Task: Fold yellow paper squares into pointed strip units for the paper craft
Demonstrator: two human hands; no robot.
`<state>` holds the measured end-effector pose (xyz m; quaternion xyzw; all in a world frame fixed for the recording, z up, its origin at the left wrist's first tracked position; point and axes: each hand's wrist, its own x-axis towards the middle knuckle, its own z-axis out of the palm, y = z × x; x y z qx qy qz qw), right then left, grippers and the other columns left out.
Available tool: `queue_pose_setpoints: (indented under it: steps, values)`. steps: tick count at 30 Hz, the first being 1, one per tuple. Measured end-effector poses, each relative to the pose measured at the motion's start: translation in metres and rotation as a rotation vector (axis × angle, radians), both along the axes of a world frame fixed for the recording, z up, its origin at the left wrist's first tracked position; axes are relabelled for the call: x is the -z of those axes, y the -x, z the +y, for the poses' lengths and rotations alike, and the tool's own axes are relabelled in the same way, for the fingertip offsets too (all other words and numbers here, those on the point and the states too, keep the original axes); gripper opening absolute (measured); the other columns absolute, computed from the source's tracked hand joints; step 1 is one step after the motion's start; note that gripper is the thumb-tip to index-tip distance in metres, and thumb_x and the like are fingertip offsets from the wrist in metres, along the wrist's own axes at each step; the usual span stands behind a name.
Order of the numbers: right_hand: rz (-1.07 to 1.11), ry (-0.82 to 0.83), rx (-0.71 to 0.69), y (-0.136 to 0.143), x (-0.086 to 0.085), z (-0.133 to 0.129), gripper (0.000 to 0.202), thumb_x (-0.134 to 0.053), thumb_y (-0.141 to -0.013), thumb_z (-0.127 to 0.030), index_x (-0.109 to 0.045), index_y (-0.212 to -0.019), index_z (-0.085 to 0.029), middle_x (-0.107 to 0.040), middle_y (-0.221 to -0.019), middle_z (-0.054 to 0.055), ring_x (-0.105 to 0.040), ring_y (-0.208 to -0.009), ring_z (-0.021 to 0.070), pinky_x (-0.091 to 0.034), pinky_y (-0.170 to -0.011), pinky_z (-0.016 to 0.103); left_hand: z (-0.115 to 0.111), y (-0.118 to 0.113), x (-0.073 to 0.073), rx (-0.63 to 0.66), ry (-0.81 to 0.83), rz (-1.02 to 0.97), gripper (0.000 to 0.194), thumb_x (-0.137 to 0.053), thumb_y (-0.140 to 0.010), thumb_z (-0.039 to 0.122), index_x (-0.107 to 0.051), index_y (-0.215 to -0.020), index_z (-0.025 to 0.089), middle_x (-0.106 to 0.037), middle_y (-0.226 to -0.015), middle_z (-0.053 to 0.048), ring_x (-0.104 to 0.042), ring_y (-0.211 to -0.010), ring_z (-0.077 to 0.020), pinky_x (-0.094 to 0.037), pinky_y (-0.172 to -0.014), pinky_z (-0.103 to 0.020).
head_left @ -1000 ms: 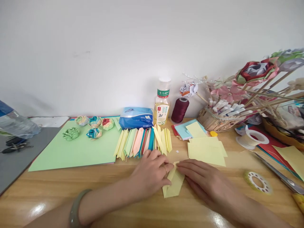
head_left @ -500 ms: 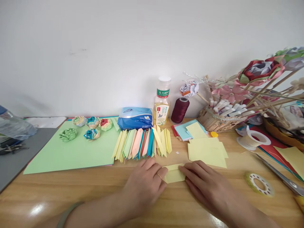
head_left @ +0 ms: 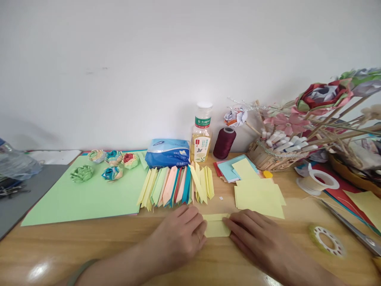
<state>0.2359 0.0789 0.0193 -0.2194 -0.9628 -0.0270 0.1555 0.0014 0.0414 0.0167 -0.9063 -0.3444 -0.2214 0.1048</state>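
A small sheet of yellow paper (head_left: pixel 217 229) lies on the wooden table with a folded strip along its far edge. My left hand (head_left: pixel 183 234) grips its left end, fingers curled and a ring on one of them. At the right end my right hand (head_left: pixel 253 232) pinches the paper, its fingertips on the folded strip. Just beyond my hands stands a row of folded paper strips (head_left: pixel 175 186) in yellow, green, pink, blue and red. More yellow paper sheets (head_left: pixel 258 196) are stacked beyond my right hand.
Folded paper flowers (head_left: pixel 81 173) sit on green paper (head_left: pixel 89 202) at left. A tissue pack (head_left: pixel 168 153), a bottle (head_left: pixel 201 135) and a maroon thread spool (head_left: pixel 224 143) stand by the wall. At right are a basket (head_left: pixel 264 157), scissors (head_left: pixel 351 226) and a tape roll (head_left: pixel 327 240).
The view has shifted slightly, so things sit a little lower in the picture. Both hands keep hold of the yellow paper, and the left hand's fingers are curled more tightly at its end.
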Motion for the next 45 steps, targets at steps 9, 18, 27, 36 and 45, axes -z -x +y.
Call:
queue_pose_setpoints:
  steps: [9,18,27,36,45]
  values:
    - [0.027,0.055,0.074,0.004,0.005,0.000,0.020,-0.040,-0.090,-0.013,-0.058,-0.082,-0.017,-0.061,-0.079,0.005,-0.054,-0.071,0.0182,-0.046,-0.062,0.031,0.003,0.002,0.009,-0.035,0.059,-0.120,0.018,-0.046,-0.086,0.009,-0.058,-0.073,0.014,-0.055,-0.067,-0.003,-0.052,-0.068,-0.0157,-0.044,-0.062,-0.028]
    - [0.203,0.353,0.204,0.011,0.002,-0.002,0.022,-0.041,-0.092,-0.018,-0.058,-0.077,-0.020,-0.058,-0.077,0.004,-0.055,-0.071,0.0153,-0.046,-0.061,0.027,-0.002,-0.005,0.004,-0.168,0.300,-0.429,0.016,-0.049,-0.084,0.011,-0.059,-0.072,0.017,-0.061,-0.069,-0.002,-0.050,-0.072,-0.0169,-0.043,-0.064,-0.030]
    - [0.194,0.509,0.348,0.015,0.002,-0.003,0.018,-0.043,-0.088,-0.016,-0.054,-0.074,-0.021,-0.054,-0.080,0.003,-0.056,-0.072,0.0151,-0.049,-0.062,0.027,-0.008,-0.013,-0.001,-0.304,0.384,-0.342,0.020,-0.047,-0.085,0.016,-0.056,-0.068,0.017,-0.058,-0.071,-0.002,-0.046,-0.074,-0.0200,-0.034,-0.064,-0.035]
    - [0.203,0.450,0.343,0.017,0.003,-0.004,0.017,-0.044,-0.086,-0.015,-0.051,-0.071,-0.021,-0.054,-0.077,0.002,-0.056,-0.068,0.0150,-0.048,-0.058,0.026,-0.006,-0.017,0.003,-0.422,0.438,-0.252,0.008,-0.054,-0.076,0.013,-0.053,-0.069,0.017,-0.058,-0.077,-0.003,-0.047,-0.078,-0.0210,-0.039,-0.066,-0.036]
    - [0.193,0.092,0.298,0.010,0.007,0.004,0.023,-0.038,-0.092,-0.017,-0.057,-0.079,-0.018,-0.061,-0.079,0.006,-0.057,-0.072,0.0177,-0.048,-0.063,0.031,-0.007,-0.011,0.006,-0.101,0.229,-0.203,0.016,-0.046,-0.091,0.020,-0.060,-0.100,0.018,-0.065,-0.090,-0.002,-0.053,-0.097,-0.0208,-0.042,-0.084,-0.037]
